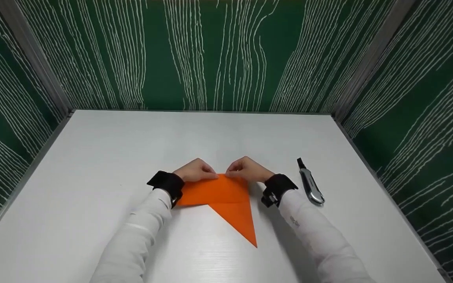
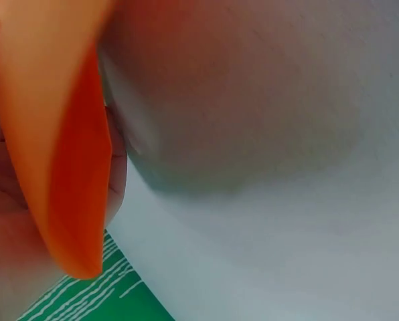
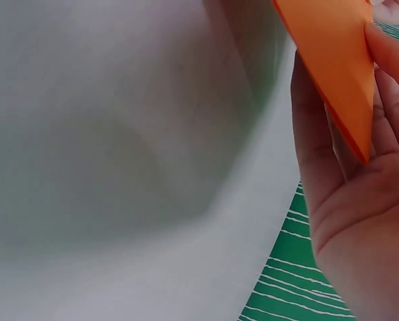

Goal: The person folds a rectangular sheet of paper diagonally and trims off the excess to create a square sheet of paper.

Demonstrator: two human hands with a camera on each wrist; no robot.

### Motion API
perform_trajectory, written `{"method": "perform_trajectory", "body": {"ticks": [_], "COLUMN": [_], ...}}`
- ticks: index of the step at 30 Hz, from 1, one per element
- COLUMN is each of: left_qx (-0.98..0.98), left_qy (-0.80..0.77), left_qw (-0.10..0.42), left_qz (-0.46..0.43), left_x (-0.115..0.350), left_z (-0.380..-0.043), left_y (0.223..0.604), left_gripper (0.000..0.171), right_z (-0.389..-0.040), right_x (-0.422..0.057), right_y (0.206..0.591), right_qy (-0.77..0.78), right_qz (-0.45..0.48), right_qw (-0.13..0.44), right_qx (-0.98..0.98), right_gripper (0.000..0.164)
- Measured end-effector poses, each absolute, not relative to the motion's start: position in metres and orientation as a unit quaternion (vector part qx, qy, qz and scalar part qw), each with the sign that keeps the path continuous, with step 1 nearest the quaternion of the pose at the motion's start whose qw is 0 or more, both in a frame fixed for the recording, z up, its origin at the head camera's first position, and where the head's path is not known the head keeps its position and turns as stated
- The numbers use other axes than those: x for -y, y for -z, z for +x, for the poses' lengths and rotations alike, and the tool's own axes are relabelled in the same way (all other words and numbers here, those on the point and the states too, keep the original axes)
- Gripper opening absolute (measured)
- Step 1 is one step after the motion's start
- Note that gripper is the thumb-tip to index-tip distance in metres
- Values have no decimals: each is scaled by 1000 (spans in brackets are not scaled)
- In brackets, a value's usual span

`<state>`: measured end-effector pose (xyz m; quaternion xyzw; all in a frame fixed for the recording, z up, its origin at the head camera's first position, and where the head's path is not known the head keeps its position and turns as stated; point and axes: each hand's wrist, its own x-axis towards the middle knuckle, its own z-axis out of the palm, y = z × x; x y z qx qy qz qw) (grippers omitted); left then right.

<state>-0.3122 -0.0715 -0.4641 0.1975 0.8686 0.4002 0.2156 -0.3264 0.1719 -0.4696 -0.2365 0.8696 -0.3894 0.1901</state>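
Observation:
A folded sheet of orange paper (image 1: 226, 192) is held up close over the table, its long point hanging toward the person at the right. My left hand (image 1: 197, 170) pinches its far edge left of the middle. The right hand (image 1: 250, 169) pinches the same edge a short way to the right, the two sets of fingertips close together. In the left wrist view, the paper (image 2: 42, 134) curves in front of the palm and its folded layers gape. A narrow folded corner of paper (image 3: 340, 73) lies between thumb and fingers in the right wrist view.
A grey and black utility knife (image 1: 311, 182) lies on the white table (image 1: 92, 157), just right of the right wrist. Green panels with white wavy lines (image 1: 226, 59) stand behind the table and along both sides. Each wrist wears a black strap (image 1: 167, 184).

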Motion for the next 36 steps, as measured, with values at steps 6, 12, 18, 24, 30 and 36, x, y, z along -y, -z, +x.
{"method": "perform_trajectory", "body": {"ticks": [6,12,18,24,30,36], "left_qx": [-868,-870,-872,-869,-876,-872], "left_qy": [-396,-392,-401,-415,-405,-410], "left_qw": [212,213,207,211,198,187], "left_qz": [213,209,191,171,170,190], "left_x": [74,79,81,84,97,107], "left_z": [-315,-314,-312,-311,-311,-311], "left_y": [463,460,461,461,465,469], "left_gripper": [28,29,27,27,27,28], "right_z": [-329,-328,-327,-328,-326,-327], "right_x": [-175,-180,-185,-190,-207,-217], "right_y": [471,469,469,469,470,471], "right_qy": [387,385,395,400,399,399], "right_qz": [-230,-231,-224,-215,-188,-195], "right_qw": [187,184,181,182,172,171], "right_qx": [-873,-874,-872,-872,-881,-880], "right_gripper": [19,20,21,23,23,22]}}
